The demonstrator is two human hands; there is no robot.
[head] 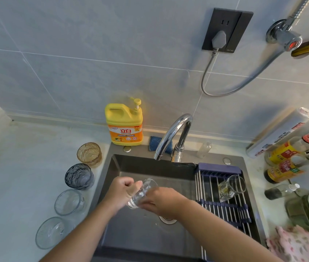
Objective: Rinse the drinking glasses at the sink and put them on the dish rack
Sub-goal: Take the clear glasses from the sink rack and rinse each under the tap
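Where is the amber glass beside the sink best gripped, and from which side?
Grip the amber glass round its side wall, coming from the sink side. It stands upright with its mouth up, and the grey glass stands close on its near side, so that side is probably less free.

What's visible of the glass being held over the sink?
The clear drinking glass looks like plain, transparent glass. It is tilted, with its mouth pointing up and away toward the faucet and its base toward the person. It is held above the basin of the dark sink. The left hand grips its left side with curled fingers. The right hand holds its lower right side, hiding part of it. No water stream shows.
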